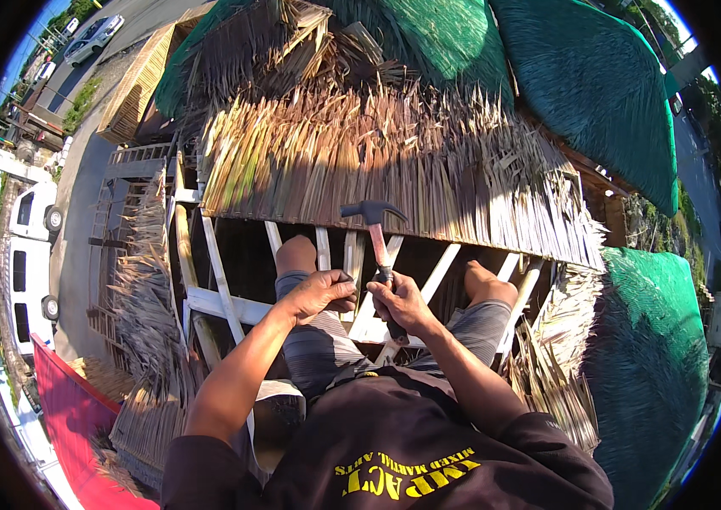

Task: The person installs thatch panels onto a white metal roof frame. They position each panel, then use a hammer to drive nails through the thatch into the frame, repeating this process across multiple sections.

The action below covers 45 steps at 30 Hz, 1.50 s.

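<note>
The right grip [403, 303] is closed round the hammer [377, 242], at the centre above the open roof frame [229, 304]; the left grip [324, 293], at its nine o'clock, is curled, its content I cannot tell. Brown thatch [377, 170] lies at twelve o'clock, a green roof [585, 93] at two.

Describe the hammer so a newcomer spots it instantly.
Find the brown thatch panel, then the pale slats below its lower edge. The hammer overlaps that edge in view, handle in the right grip. Unlike the straight slats, it has a dark, curved-claw head.
</note>
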Available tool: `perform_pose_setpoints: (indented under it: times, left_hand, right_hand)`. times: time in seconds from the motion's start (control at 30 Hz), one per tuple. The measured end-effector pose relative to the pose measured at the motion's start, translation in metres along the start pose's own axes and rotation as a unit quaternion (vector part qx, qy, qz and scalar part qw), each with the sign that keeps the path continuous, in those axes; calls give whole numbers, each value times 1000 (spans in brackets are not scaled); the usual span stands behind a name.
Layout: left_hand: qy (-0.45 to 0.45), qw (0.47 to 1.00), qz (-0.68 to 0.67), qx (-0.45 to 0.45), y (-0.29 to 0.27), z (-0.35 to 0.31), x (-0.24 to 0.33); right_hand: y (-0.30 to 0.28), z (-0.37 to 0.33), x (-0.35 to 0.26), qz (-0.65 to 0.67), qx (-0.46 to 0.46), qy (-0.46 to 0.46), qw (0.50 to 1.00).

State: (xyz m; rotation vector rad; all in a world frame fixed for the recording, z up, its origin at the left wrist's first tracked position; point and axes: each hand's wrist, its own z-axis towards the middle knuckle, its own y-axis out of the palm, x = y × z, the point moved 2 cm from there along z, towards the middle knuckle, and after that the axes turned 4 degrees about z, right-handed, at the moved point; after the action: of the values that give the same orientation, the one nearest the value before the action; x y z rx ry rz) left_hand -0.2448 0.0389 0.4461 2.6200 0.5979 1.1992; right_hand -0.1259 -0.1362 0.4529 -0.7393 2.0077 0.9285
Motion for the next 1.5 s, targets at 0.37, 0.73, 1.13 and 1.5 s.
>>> perform_pose_setpoints:
  times: [0.37,0.73,1.13,1.5]
  left_hand:
    - [206,869,448,37,-14,102,27]
    - [87,853,514,2,-77,214,-15]
    - [24,923,308,230,-227,354,-68]
    - [62,895,278,344,-196,369,-128]
  right_hand:
    - [-49,86,32,31,98,99,990]
    - [-97,176,96,-252,177,93,947]
    - [-144,244,208,-547,120,198,805]
    - [-148,248,210,-474,126,239,838]
